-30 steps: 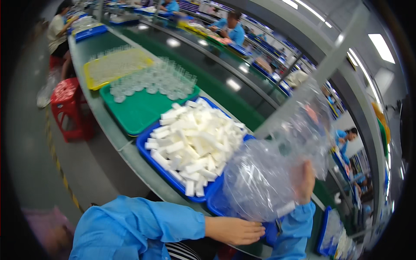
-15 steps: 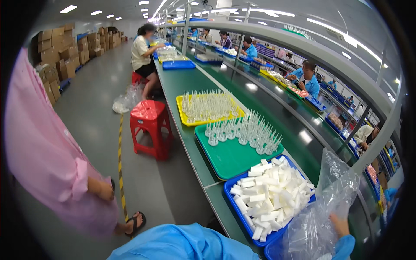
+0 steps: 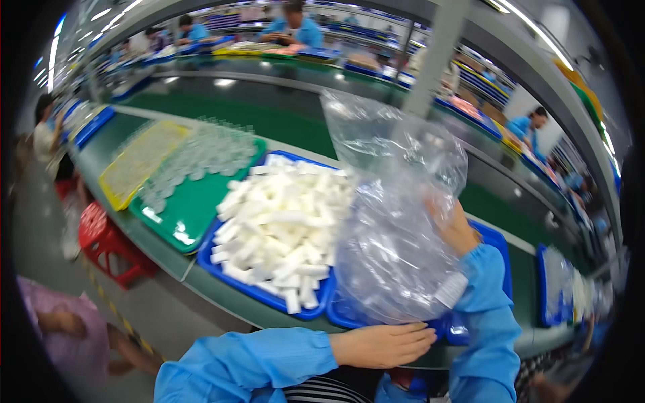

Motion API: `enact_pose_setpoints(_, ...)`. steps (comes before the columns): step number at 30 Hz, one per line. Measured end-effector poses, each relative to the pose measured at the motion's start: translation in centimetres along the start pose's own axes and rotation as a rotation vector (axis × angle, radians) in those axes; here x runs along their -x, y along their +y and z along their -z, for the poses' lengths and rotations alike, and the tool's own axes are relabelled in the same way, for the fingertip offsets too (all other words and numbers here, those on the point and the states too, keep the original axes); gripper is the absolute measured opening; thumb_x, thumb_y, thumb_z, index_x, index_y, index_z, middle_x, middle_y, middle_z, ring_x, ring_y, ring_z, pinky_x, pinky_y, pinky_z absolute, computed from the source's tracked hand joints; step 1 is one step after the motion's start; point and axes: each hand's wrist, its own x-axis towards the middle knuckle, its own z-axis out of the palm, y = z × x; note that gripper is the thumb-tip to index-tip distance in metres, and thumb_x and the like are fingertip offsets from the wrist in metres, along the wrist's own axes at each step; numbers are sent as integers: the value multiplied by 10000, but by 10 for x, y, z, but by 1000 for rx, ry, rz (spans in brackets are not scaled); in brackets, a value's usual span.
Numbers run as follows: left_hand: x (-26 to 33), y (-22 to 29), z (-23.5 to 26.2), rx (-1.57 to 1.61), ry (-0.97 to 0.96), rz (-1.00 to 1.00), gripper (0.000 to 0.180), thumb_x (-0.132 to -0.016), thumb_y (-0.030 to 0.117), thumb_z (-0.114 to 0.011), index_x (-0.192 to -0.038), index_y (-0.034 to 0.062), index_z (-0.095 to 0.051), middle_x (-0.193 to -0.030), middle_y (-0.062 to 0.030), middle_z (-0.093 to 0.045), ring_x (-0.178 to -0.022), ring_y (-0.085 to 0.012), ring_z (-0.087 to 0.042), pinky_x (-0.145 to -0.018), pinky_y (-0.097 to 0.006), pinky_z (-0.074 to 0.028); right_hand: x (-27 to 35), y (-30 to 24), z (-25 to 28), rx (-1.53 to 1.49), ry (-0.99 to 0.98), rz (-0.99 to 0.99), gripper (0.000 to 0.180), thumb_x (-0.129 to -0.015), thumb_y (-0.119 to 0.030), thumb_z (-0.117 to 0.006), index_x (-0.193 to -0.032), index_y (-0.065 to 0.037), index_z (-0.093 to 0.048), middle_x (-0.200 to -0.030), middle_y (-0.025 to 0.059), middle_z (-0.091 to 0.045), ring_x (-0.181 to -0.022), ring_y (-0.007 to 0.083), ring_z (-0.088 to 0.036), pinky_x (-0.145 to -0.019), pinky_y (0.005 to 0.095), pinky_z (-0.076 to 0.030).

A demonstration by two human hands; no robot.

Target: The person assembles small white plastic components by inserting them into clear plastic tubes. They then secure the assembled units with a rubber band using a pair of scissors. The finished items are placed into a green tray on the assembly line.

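Note:
A large clear plastic bag (image 3: pixel 396 248) stands bulging over a blue tray (image 3: pixel 500 258), its loose top rising above the tray. My right hand (image 3: pixel 455 228) grips the bag's right side, its fingertips blurred behind the plastic. At the near edge of that tray, below the bag, my left hand (image 3: pixel 384 345) lies with straight fingers and holds nothing. To the left, white foam-like blocks (image 3: pixel 279 228) are heaped in another blue tray (image 3: pixel 208 258). What the bag contains is hard to make out through its folds.
A green tray (image 3: pixel 185 228) with clear upright pieces and a yellow tray (image 3: pixel 117 195) stand farther left. A metal post (image 3: pixel 433 60) rises behind the bag. A red stool (image 3: pixel 111 232) and a person in pink (image 3: pixel 67 336) are at left. More trays (image 3: pixel 554 289) stand at right.
My view has swung right, shifting the trays and bag leftward in the picture. My left hand has come into sight below the bag; my right hand is still at the bag's side.

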Motion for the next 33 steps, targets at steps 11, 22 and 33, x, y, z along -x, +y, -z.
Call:
enact_pose_setpoints(11, 9, 5, -24, 85, 151, 19, 452, -911, 189, -467, -1295, -47, -509, -1410, -211, -497, -1315, -321, -489, -1110, -430, -387, 49, -55, 10, 285, -330, 458, 712, -684, -395, -865, -1230, -27, -595, -1202, 190, -598, -1114, 367, -549, -984, 470, -402)
enact_pose_setpoints(22, 0, 5, 13, 21, 78, -82, 413, -952, 257, -514, -1275, 0, -535, -1374, -196, -523, -1277, -316, -505, -1051, -409, -415, 78, -15, -32, 626, -195, 710, 473, -827, -197, -719, -1231, 8, -586, -1183, 202, -583, -1140, 386, -534, -971, 453, -432)
enact_pose_setpoints(33, 7, 3, -19, 136, 40, 28, 480, -919, 173, -463, -1352, -35, -473, -1464, -178, -463, -1353, -293, -466, -1122, -386, -383, 29, 10, 2, -450, 398, -150, 391, -1044, -379, -484, -1234, -48, -569, -939, 23, -569, -843, 109, -496, -825, 274, -400)
